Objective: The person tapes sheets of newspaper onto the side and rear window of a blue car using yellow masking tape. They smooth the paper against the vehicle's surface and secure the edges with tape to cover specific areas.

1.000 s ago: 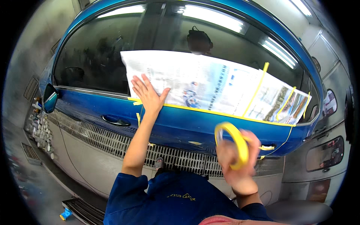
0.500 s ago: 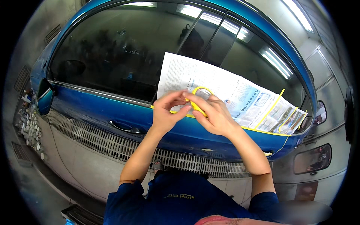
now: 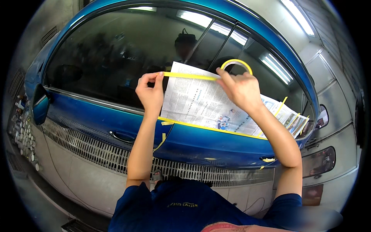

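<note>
A blue car [image 3: 201, 145] fills the room, its dark side window [image 3: 116, 58] reflecting the surroundings. Below the car, a metal floor grating [image 3: 96, 154] runs along its length. Above the car, long ceiling light strips [image 3: 299, 17] glow against pale grey wall panels [image 3: 328, 69].

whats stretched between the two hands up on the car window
In the head view, a strip of yellow masking tape runs from the left hand to the tape roll in the right hand, along the newspaper's top edge.
</note>
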Demonstrator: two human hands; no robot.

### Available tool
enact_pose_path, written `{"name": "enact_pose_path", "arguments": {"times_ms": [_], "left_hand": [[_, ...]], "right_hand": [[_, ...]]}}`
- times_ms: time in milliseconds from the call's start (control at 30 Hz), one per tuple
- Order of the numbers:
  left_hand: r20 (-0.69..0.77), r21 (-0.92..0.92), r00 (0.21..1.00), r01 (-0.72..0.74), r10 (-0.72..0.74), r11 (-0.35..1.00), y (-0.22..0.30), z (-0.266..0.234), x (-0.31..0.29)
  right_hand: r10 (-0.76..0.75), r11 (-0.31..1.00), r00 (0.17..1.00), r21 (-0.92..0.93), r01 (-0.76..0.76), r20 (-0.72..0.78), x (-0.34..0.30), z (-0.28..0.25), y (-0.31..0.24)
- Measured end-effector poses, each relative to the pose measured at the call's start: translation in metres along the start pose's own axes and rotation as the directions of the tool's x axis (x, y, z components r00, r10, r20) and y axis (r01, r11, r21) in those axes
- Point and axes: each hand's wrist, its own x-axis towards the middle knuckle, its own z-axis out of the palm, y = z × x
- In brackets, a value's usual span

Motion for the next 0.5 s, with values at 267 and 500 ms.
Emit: {"name": "enact_pose_path", "arguments": {"times_ms": [267,500], "left_hand": [[-0.087,0.216,0.996,-0.014,0.033,0.976,-0.003,0.005,0.011],[0.578,0.227,0.686,-0.656,0.442,0.720,0.035,0.077,-0.044]], "right_hand": [[0.210,0.953,0.970,-0.250,-0.174,0.124,0.024,0.031,-0.017],[0.253,0.945,0.960,-0.244,-0.219,0.116,0.018,0.034,-0.015]]}}
